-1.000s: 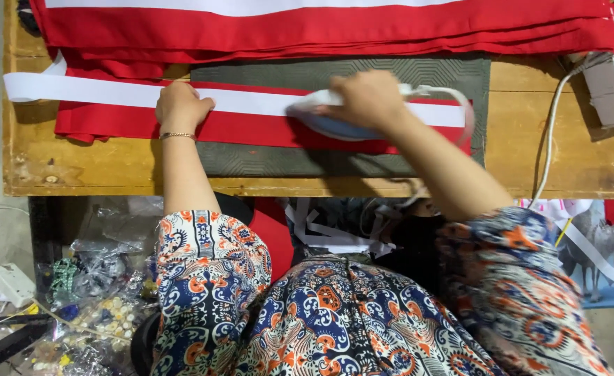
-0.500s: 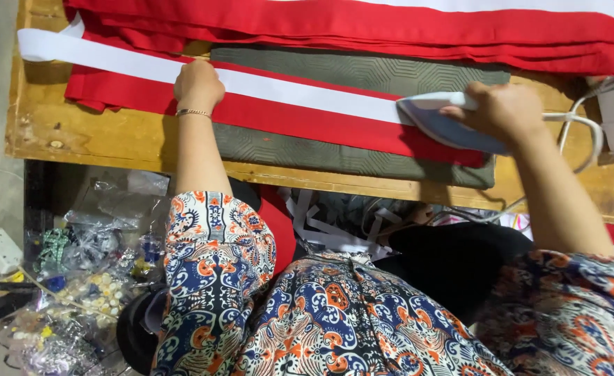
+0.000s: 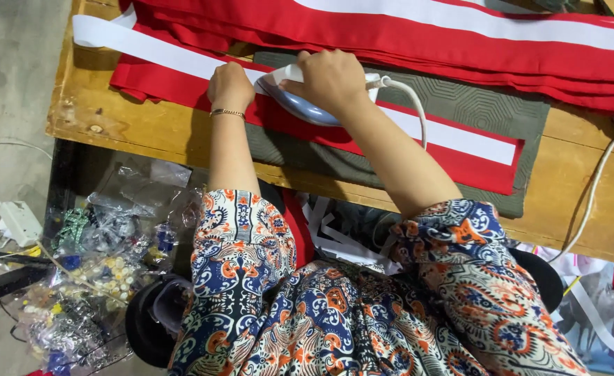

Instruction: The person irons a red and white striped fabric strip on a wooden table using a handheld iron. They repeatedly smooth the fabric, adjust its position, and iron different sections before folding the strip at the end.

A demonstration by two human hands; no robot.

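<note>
The right hand is closed around the handle of a pale blue iron, which rests on a red fabric strip with a white band across a grey-green pad on the wooden table. Just beside the iron's tip, the left hand holds nothing, fingers curled and pressing down on the strip.

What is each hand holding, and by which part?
Right hand grips the iron by its top handle. Left hand holds nothing; it presses the ribbon.
</note>
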